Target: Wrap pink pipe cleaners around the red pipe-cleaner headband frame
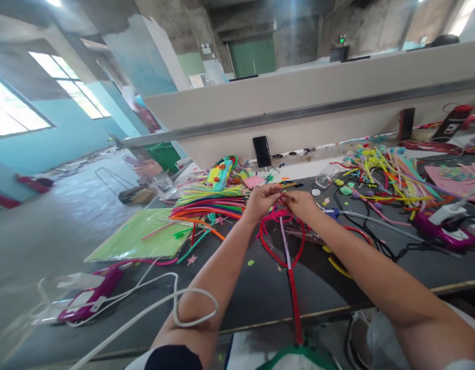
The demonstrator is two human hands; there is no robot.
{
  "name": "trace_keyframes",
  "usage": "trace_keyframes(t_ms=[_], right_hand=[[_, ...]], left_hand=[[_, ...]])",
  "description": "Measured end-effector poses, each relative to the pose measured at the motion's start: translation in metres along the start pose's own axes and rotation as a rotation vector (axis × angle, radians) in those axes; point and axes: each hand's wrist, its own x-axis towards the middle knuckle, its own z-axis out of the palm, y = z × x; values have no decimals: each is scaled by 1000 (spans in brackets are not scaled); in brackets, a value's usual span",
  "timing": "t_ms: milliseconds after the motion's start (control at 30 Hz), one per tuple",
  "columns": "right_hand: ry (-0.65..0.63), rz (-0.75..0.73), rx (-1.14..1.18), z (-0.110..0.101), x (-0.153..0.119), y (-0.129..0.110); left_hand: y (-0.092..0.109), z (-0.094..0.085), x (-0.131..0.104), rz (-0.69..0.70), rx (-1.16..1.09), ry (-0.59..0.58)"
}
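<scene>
My left hand (262,201) and my right hand (300,204) meet above the middle of the dark table, fingertips pinched together on a red pipe cleaner (282,197). Most of the pinched part is hidden by the fingers. Just below hang pinkish-red fuzzy loops (274,216) and a larger red loop (266,247). A pale lilac strip (285,241) runs down through the loop and meets a red strip (294,303) that reaches past the table edge. Left of my left hand lies a bundle of multicoloured pipe cleaners (206,203). A blue-handled tool (331,213), partly covered, lies by my right wrist.
A phone (262,151) leans against the partition. Loose pipe cleaners (391,172) heap up at the right. Purple power strips lie at the left (93,298) and right (445,228). A white cable (145,313) crosses my left forearm. Green sheets (139,234) lie at the left.
</scene>
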Motion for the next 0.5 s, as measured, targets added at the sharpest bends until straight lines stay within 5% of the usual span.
trace_keyframes(t_ms=[200, 367, 500], right_hand=[[-11, 63, 12, 5, 0, 2], [77, 58, -26, 9, -1, 6], [216, 100, 38, 4, -1, 12]], left_hand=[[-18, 2, -6, -16, -101, 28], [-10, 6, -9, -18, -100, -13], [0, -6, -11, -20, 47, 140]])
